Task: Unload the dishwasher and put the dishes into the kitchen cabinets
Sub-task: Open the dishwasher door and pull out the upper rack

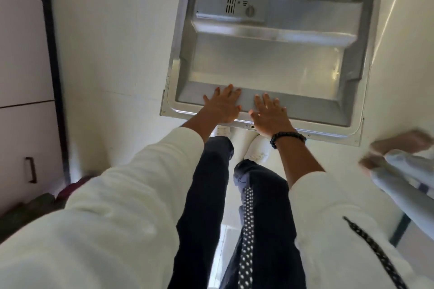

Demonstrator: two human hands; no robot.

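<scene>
- Both my hands flat on the dishwasher door's inner panel point(270, 63), near its free edge at 6 o'clock: left hand point(223, 107) and right hand point(270, 116), fingers spread wide, holding nothing.
- Door lies open, detergent dispenser point(231, 6) up at 12.
- Racks and dishes out of view, so can't tell if unloading's done or not begun.
- My guess: I'm either lowering the door or about to lift it shut.
- Cabinet w/ handle point(31, 169) at 9; another person's legs point(397, 166) at 3.
</scene>
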